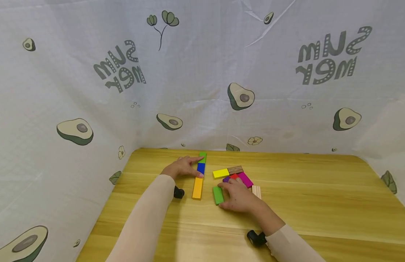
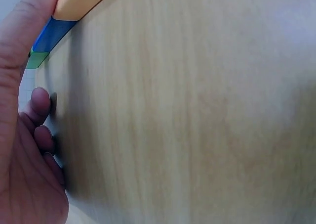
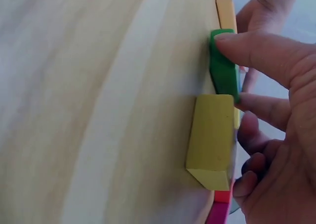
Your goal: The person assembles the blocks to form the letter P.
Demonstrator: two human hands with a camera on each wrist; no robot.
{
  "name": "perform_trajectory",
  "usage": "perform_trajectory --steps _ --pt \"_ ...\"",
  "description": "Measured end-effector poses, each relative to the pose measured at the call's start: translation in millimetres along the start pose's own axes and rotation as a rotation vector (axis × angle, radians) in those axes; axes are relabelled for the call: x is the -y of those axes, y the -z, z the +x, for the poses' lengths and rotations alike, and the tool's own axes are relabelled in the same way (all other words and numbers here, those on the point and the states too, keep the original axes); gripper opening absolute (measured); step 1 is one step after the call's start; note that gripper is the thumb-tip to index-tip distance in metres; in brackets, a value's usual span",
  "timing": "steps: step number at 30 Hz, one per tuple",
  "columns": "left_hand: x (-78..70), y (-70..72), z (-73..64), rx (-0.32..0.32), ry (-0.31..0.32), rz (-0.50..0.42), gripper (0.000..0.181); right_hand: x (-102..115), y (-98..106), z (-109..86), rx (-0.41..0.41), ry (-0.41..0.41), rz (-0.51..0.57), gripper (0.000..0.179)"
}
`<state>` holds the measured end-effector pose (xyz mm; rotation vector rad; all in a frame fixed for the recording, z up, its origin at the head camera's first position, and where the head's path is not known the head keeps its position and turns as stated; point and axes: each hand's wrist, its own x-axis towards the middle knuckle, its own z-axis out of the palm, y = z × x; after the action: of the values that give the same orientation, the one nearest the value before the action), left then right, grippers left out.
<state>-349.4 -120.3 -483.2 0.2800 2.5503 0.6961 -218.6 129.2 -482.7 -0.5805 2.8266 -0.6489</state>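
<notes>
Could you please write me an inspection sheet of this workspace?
Surface: wood-grain table.
Job's things: far green block, blue block and orange block in a row; near green block apart from it.
Clutter: yellow block, brown block, purple block, red block, magenta block and pale block, right of the row.
Hands: left hand touches the row with thumb and index finger; right hand pinches the near green block.
Cables: nothing seen.
Surroundings: avocado-printed white sheet behind and at both sides.

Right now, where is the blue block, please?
In the head view, the blue block lies right of the left hand, between a green block and the orange block.
</notes>
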Motion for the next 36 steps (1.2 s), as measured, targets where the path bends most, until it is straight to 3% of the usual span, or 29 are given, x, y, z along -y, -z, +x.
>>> perform_trajectory --steps 5,11,14,20,24,36 --pt "0.3 -0.7 1.6 0.001 -0.003 0.007 0.09 3 3 -6.8 0.019 0.028 -0.014 0.06" --pt "0.8 -0.3 -1.0 -0.001 -0.015 0.018 0.089 7 -7 -12.2 -0.077 0.125 -0.042 0.058" --pt "0.9 0.3 -2.0 -0.003 -0.022 0.023 0.089 14 -13 -13.5 -0.082 0.121 0.012 0.059" --pt "-0.4 1.0 -4.2 -0.004 -0.028 0.027 0.088 33 -23 -15.2 -0.017 0.089 0.153 0.059" --pt "-1.3 0.7 -5.0 -0.005 -0.024 0.027 0.088 43 -29 -16.1 0.016 0.111 0.205 0.057" --pt "0.5 0.8 -4.2 -0.002 -0.037 0.041 0.088 59 -39 -9.9 0.014 0.142 0.101 0.061"
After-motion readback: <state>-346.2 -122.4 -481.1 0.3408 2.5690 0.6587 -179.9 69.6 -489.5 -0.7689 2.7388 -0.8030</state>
